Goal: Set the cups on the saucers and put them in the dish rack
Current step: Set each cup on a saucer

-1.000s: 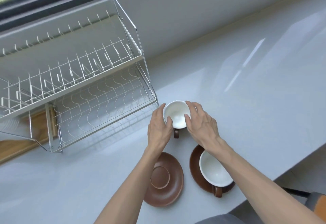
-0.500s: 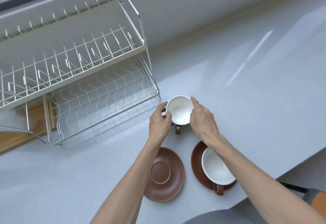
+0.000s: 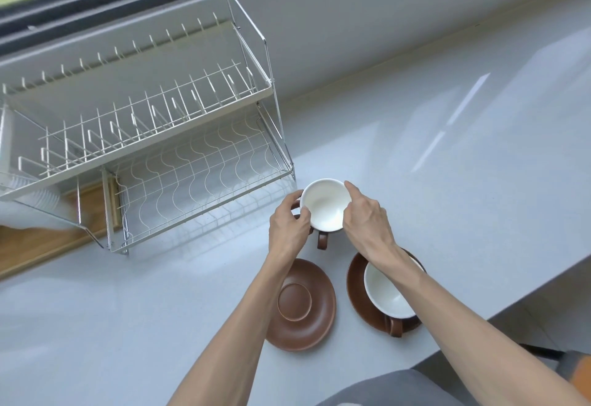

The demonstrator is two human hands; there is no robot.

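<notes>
We hold a brown cup with a white inside (image 3: 323, 206) between both hands, our left hand (image 3: 289, 226) curled round its left side and our right hand (image 3: 367, 220) pinching its right rim, its handle pointing toward us. It sits just right of the wire dish rack (image 3: 153, 137) on the pale counter (image 3: 447, 156). Nearer us lie a bare brown saucer (image 3: 315, 325) and, to its right, a second cup (image 3: 388, 293) standing on its saucer (image 3: 355, 284).

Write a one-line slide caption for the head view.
Both hands, left and right, grip a cup beside the dish rack, above an empty saucer.
</notes>
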